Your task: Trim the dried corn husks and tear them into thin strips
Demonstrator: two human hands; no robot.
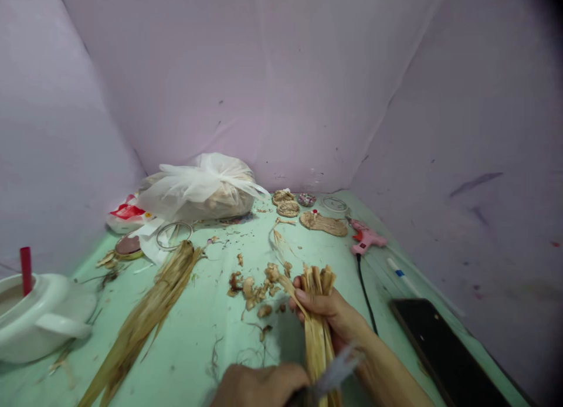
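gripping dry stalks (314,342) over the bench (189,336) is the right hand (324,305); the left hand (263,386) is closed on a blurred tool (338,369); the stalks seem light, stiff, prone to splitting; best held near their far ends.

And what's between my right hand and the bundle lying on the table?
In the head view, a scatter of dry scraps lies between your right hand and that bundle, with green table showing around them.
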